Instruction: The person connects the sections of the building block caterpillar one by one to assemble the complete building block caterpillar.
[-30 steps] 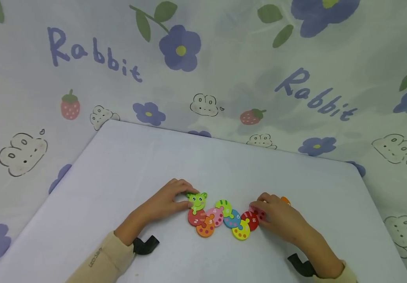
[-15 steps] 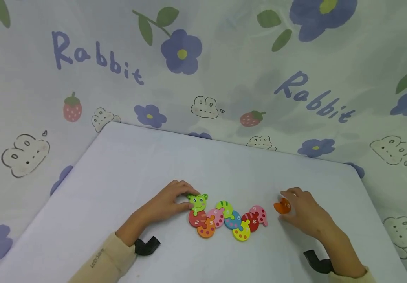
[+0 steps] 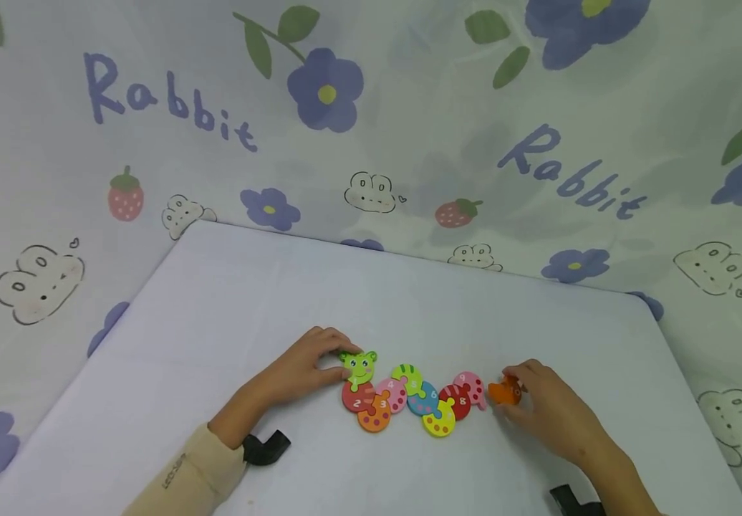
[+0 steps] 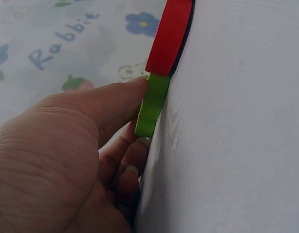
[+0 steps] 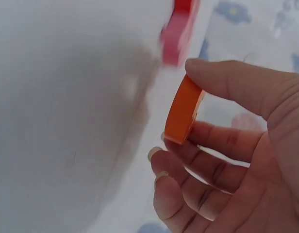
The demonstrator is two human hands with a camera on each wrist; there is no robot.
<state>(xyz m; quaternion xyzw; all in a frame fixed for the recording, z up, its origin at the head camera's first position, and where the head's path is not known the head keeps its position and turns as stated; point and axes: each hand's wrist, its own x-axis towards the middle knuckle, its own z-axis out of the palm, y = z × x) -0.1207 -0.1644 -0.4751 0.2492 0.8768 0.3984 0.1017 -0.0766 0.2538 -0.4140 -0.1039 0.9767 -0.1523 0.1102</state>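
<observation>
A caterpillar puzzle of joined, numbered round pieces lies zigzag on the white table. Its green head piece (image 3: 361,367), with eyes and little horns, is pinched between thumb and fingers of my left hand (image 3: 296,369). In the left wrist view the green head piece (image 4: 154,104) stands edge-on against the red piece (image 4: 170,39). Just right of the pink 9 piece (image 3: 470,385), my right hand (image 3: 554,408) holds an orange puzzle piece (image 3: 503,392) between thumb and fingers. The right wrist view has that orange piece (image 5: 182,111) apart from the pink piece (image 5: 175,41).
The white tabletop (image 3: 294,287) spreads around the puzzle. Behind it hangs a cloth (image 3: 410,143) printed with rabbits, flowers and strawberries. A black curved thing sits at each wrist, the left one (image 3: 266,448) beside a beige sleeve (image 3: 190,469).
My right hand left the pink 9 piece, took hold of the orange 10 piece farther right, and has brought it left towards the chain, tilting it. My left hand stays on the green head.
</observation>
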